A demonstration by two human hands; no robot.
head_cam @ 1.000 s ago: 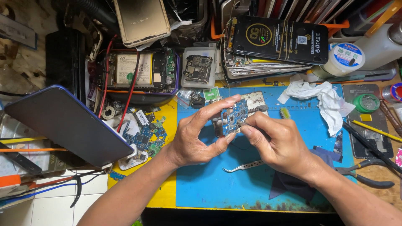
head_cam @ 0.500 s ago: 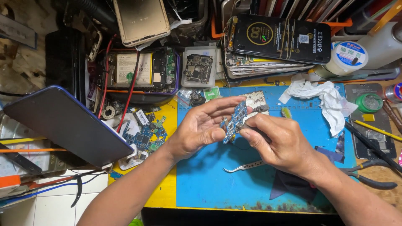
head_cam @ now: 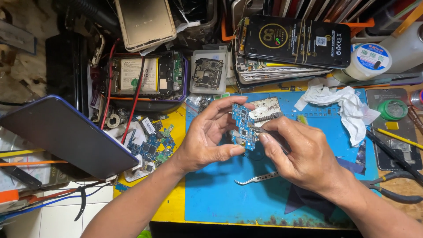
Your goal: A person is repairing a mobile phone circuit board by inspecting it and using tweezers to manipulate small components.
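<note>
My left hand holds a small blue circuit board upright by its edges, thumb below and fingers on top, above the blue work mat. My right hand pinches a thin dark metal tool whose tip touches the board's right side. Just behind the board is a dirty metal shield plate. Curved tweezers lie on the mat under my right hand.
A dark phone leans at the left. An opened phone with red wires, a tray with a board and a stack of phone parts line the back. A white cloth and pliers are at the right.
The board has turned more upright in my left hand. My right hand has let go of the board's edge and now presses a thin tool against it.
</note>
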